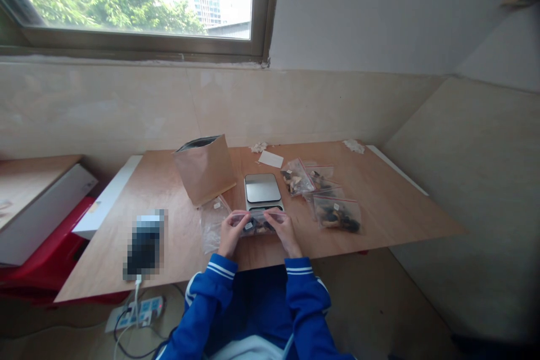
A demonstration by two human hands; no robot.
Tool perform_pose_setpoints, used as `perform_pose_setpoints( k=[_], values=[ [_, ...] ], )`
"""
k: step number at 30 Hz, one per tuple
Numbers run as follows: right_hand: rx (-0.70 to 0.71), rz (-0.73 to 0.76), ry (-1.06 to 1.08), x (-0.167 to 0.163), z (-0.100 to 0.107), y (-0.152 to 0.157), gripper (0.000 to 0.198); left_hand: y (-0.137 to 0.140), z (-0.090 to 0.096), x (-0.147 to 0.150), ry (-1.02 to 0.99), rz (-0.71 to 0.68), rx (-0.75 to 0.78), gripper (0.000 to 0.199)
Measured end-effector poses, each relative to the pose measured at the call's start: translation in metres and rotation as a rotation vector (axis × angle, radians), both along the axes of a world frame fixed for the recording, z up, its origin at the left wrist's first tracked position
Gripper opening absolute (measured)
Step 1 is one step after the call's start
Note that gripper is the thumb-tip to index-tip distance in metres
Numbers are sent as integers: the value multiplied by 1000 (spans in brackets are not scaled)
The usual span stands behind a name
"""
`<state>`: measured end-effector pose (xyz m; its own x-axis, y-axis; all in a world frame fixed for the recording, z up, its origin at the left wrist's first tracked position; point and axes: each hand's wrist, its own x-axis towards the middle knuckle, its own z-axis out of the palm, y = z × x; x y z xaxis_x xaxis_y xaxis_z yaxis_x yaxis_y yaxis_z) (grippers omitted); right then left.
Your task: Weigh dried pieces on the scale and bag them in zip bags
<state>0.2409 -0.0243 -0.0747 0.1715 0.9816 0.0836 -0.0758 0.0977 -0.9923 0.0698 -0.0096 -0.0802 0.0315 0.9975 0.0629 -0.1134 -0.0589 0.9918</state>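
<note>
Both my hands pinch the top edge of a clear zip bag [256, 228] with dark pieces and a small white label inside. My left hand [233, 232] is closed on its left end, and my right hand [283, 229] on its right end. Just beyond the bag sits a kitchen scale [262, 188] with a bare steel plate. Left of my left hand lie flat clear zip bags [211, 228], one with a white label. To the right, several filled zip bags [337, 215] with red seal lines hold dark and pale dried pieces.
A brown paper pouch [206, 171] stands open-topped behind the flat bags. A white card [270, 159] lies beyond the scale. A blurred dark device [144, 244] with a white cable is near the wooden table's [400, 214] left front edge. Below is a power strip [143, 310].
</note>
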Motion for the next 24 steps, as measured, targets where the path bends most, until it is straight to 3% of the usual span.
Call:
perform_pose_setpoints(
  k=[13, 19, 24],
  values=[
    [50, -52, -28, -1, -5, 1, 25, -3, 1, 9, 37, 119, 57, 28],
    [37, 74, -56, -1, 2, -1, 24, -1, -2, 7, 0, -68, 52, 25],
    [76, 88, -75, -8, 3, -2, 18, -1, -1, 6, 10, -73, 101, 24]
  ],
)
